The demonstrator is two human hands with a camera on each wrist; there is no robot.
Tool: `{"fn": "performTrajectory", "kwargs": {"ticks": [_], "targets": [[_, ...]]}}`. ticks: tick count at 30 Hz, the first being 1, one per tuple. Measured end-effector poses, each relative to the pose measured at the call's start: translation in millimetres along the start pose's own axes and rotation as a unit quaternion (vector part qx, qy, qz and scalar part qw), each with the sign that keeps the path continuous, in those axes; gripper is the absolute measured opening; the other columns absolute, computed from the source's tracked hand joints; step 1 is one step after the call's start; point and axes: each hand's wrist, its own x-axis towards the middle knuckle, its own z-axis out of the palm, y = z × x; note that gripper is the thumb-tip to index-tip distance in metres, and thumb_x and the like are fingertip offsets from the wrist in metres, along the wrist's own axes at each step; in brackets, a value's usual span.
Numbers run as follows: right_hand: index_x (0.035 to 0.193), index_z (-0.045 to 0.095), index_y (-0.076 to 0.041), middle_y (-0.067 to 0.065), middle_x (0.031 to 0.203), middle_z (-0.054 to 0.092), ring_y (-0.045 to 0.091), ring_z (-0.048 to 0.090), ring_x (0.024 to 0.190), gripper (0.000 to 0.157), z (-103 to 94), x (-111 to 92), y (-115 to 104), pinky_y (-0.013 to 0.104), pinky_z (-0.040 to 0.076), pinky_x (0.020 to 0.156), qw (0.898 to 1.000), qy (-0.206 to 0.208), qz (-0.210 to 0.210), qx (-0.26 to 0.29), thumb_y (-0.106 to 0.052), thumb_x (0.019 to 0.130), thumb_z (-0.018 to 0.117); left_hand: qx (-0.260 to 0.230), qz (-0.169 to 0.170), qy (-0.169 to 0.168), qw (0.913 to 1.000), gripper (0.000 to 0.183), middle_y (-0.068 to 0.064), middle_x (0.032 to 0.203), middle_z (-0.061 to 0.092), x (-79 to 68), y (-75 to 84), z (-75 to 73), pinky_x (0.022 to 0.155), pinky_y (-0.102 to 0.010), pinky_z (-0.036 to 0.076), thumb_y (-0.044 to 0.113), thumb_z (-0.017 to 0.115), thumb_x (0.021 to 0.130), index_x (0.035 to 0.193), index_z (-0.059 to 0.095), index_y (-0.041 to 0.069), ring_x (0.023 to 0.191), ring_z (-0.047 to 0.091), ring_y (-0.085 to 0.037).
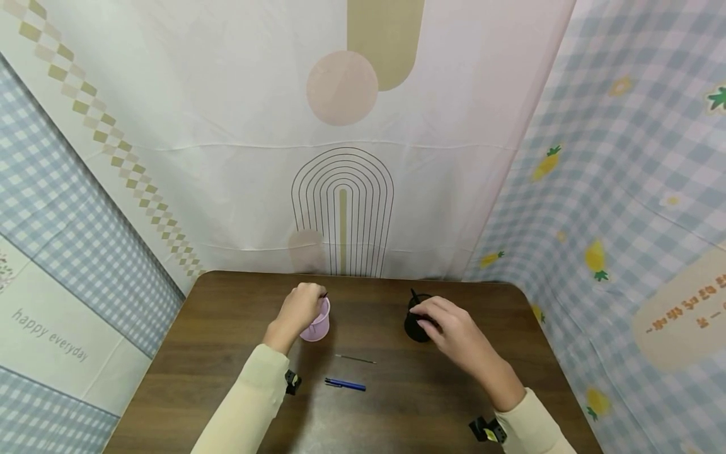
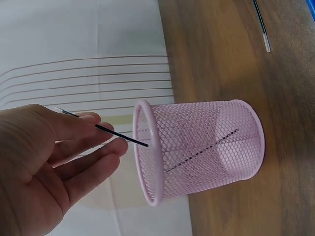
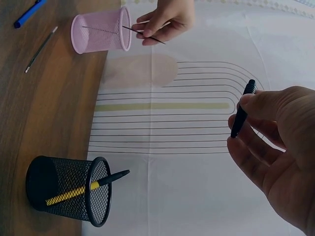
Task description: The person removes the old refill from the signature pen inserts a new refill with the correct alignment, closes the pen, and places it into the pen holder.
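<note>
Jutting from pinching left hand [image 1: 299, 309] toward pink cup [image 2: 211, 152]: black refill [image 2: 123, 135]; right hand [image 1: 458, 335] pinches black pen [image 3: 240, 121] near black cup [image 3: 69, 172]

On surface [image 1: 420, 403]: left cup [image 1: 317, 329], refill [image 2: 202, 151] inside; right cup [image 1: 418, 329], pen [image 3: 112, 178] inside. Loose refill [image 1: 356, 359] in front of the gap between cups, loose pen [image 1: 346, 384] before that.

2 outstretched forearms [image 1: 244, 403], left grip [image 1: 297, 313] and right grip [image 1: 456, 328] each in a thumb-and-finger pinch.
</note>
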Motion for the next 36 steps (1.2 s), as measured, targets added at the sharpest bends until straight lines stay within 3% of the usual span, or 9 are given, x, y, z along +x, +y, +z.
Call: {"fn": "performTrajectory", "kwargs": {"ticks": [10,19,24,32,36], "targets": [[0.108,0.073,-0.008,0.001,0.108,0.070,0.017,0.071,0.096,0.034,-2.9,2,3,0.030,0.061,0.074,1.000,0.012,-0.002,0.000,0.006,0.078,0.084,-0.018,0.046,0.055,0.9973,0.013,-0.006,0.086,0.066,-8.5,12.3,-4.6,0.071,-0.046,0.057,0.004,0.066,0.096,0.103,0.077,0.005,0.081,0.069,-0.027],[0.110,0.072,-0.008,0.003,0.110,0.070,0.020,0.071,0.098,0.032,-5.3,5,7,0.033,0.061,0.075,1.000,0.003,-0.003,0.001,0.004,0.081,0.082,-0.036,0.081,0.104,0.9906,0.015,-0.005,0.085,0.062,-11.5,20.0,-6.8,0.068,-0.044,0.055,0.002,0.069,0.094,0.106,0.078,0.002,0.075,0.065,-0.026],[0.108,0.073,-0.008,0.003,0.109,0.070,0.019,0.071,0.097,0.031,-5.5,6,8,0.033,0.061,0.074,1.000,0.006,0.000,0.000,0.003,0.081,0.083,-0.053,0.100,0.111,0.9875,0.015,-0.005,0.088,0.063,-14.8,26.4,-10.1,0.069,-0.038,0.056,0.002,0.069,0.095,0.107,0.078,0.000,0.077,0.064,-0.020],[0.103,0.074,-0.008,0.002,0.106,0.070,0.017,0.071,0.094,0.030,-8.3,8,7,0.028,0.059,0.072,1.000,0.014,0.001,0.000,0.005,0.078,0.084,-0.062,0.139,0.144,0.9778,0.014,-0.002,0.093,0.066,-21.2,38.8,-15.8,0.065,-0.031,0.055,0.005,0.073,0.093,0.106,0.078,0.005,0.077,0.065,-0.016],[0.102,0.074,-0.009,0.002,0.105,0.070,0.016,0.071,0.091,0.028,-8.9,9,7,0.027,0.059,0.069,1.000,0.019,-0.002,-0.001,0.004,0.079,0.084,-0.059,0.180,0.165,0.9680,0.014,-0.005,0.094,0.066,-22.6,46.4,-19.9,0.068,-0.032,0.058,0.003,0.075,0.091,0.105,0.078,0.003,0.080,0.069,-0.019]]}}
